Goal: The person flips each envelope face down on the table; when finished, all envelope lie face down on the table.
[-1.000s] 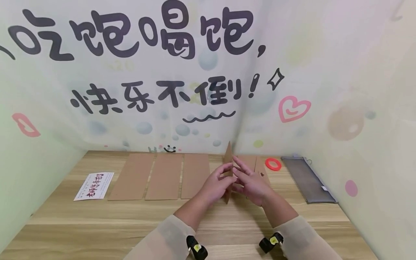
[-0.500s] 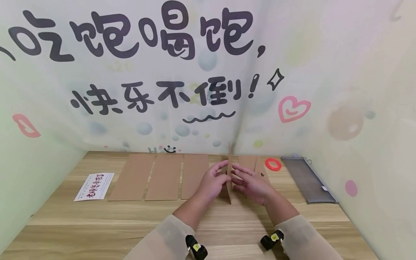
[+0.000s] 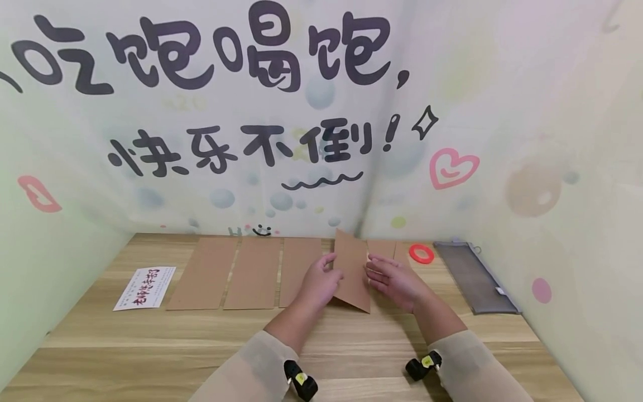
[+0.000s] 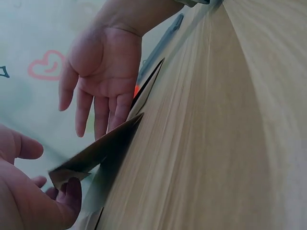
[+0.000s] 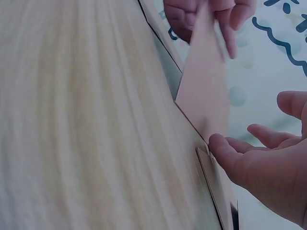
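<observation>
A brown cardboard panel [image 3: 351,273] leans to the left, its right long edge low at the table and its left edge raised. My left hand [image 3: 318,285] is at the raised edge; in the left wrist view its fingers [image 4: 72,191] touch the panel's underside while the thumb stays apart from it. My right hand [image 3: 397,282] lies beside the low edge with its fingers extended. In the right wrist view a fingertip of my right hand [image 5: 268,158] is right at the panel's lower edge, with the thumb spread away.
Flat cardboard panels [image 3: 251,273] lie in a row to the left, and more panels [image 3: 380,248] lie at the right. Beyond are a printed card [image 3: 145,287], an orange-red ring [image 3: 421,254] and a grey mesh pouch [image 3: 477,279]. A printed curtain [image 3: 226,195] hangs behind the table.
The panel, near upright between both hands before, has tipped over to the left. My left hand has shifted slightly left with its raised edge, and my right hand has drawn a little right.
</observation>
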The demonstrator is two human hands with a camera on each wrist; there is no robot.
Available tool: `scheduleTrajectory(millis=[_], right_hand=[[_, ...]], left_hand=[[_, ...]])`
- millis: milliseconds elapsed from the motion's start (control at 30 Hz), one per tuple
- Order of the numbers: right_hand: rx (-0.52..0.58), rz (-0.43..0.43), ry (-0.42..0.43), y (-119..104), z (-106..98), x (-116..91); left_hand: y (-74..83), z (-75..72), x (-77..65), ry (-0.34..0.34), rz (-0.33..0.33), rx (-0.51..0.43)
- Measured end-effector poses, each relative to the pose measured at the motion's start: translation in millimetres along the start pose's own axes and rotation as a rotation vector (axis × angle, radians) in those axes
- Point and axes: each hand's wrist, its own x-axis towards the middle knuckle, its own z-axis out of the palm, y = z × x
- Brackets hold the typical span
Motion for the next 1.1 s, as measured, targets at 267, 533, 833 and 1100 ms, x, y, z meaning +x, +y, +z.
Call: scheduleTrajectory(millis=[267,533,833,1100], right_hand=[[-0.018,-0.002,-0.02,2.0,-1.4,2.1],[-0.025,-0.001,-0.039,4.2,-2.0,6.0],[-0.021,-0.009,-0.046,0.4,-2.9,6.4],[-0.097,-0.063,-0.018,-18.1,-24.9,-9.6]], left_hand=[[-1.7,-6.0,0.7,-0.023,-0.032,0.152],[2.0,-9.4,-1.3,-0.052,-0.012,0.349],[5.1,-10.1,-2.8,-0.071,-0.036,0.371],[7.7,1.6,-6.5,-0.163,0.035,0.267]])
